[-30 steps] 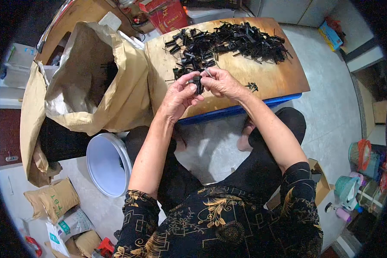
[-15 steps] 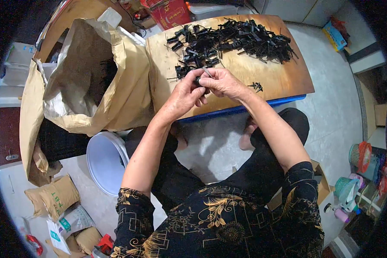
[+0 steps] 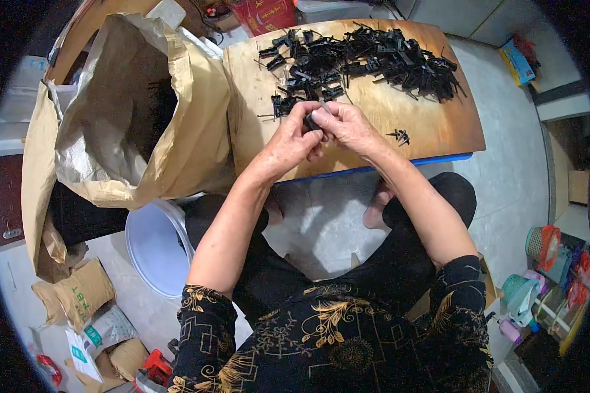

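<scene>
Over the near edge of the wooden board (image 3: 255,72), both my hands meet in front of my knees. My left hand (image 3: 288,147) is closed around a small black plastic part (image 3: 310,122), mostly covered by the fingers. With thumb and fingers pinched, my right hand (image 3: 353,130) holds a thin grey blade-like tool (image 3: 324,106) against that part; its lower end is hidden. Just beyond the hands spreads a heap of black plastic parts (image 3: 400,56) with thin stems. A few small black scraps (image 3: 398,136) lie to the right of my right hand.
A large open paper sack (image 3: 200,124), dark inside, stands left of the board. Below it is a white round bucket (image 3: 154,245). Blue plastic (image 3: 452,157) shows under the board's near edge. Brown packages (image 3: 85,291) lie on the floor at lower left.
The whole view has shifted slightly. My hands stay together on the black part, with only small changes in the fingers.
</scene>
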A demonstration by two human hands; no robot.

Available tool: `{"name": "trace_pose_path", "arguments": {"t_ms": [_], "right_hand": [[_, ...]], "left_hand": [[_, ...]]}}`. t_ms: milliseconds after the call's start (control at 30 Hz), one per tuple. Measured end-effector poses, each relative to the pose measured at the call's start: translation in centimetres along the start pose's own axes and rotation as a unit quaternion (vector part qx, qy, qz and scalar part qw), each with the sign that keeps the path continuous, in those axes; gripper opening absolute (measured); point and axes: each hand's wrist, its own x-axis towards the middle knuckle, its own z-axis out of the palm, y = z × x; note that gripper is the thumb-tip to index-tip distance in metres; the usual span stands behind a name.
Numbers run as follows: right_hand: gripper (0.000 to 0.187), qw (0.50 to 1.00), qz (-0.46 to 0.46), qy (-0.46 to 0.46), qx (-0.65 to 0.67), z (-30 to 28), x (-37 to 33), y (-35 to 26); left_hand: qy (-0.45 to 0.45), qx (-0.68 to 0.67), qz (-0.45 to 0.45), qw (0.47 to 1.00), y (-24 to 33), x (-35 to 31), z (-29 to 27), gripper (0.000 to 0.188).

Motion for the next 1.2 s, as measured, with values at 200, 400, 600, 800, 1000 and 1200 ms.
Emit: {"name": "trace_pose_path", "arguments": {"t_ms": [200, 400, 600, 800, 1000, 1200], "right_hand": [[0.031, 0.995, -0.04, -0.02, -0.084, -0.5, -0.1, 0.4], [0.029, 0.989, -0.029, -0.026, -0.144, -0.1, -0.5, -0.7], [0.023, 0.979, -0.05, -0.01, -0.197, -0.3, -0.1, 0.9], [0.02, 0.971, -0.077, 0.032, -0.222, 0.7, 0.8, 2.4], [0.019, 0.974, -0.078, 0.055, -0.206, 1.2, 1.6, 2.3], [0.028, 0.977, -0.055, 0.117, -0.169, -1.8, 2.7, 1.2]], "left_hand": [[0.012, -0.113, -0.007, 0.993, 0.0, 0.3, -0.9, 0.029], [0.007, -0.092, -0.012, 0.996, -0.6, 0.9, -1.0, 0.023], [0.011, -0.034, -0.009, 0.999, -1.1, 1.3, -0.8, 0.022], [0.115, 0.168, 0.083, 0.976, -2.4, 1.2, -0.4, 0.027], [0.16, 0.212, 0.083, 0.961, -1.7, 1.2, -0.4, 0.027], [0.184, 0.007, 0.062, 0.981, -1.4, 2.1, -0.8, 0.017]]}}
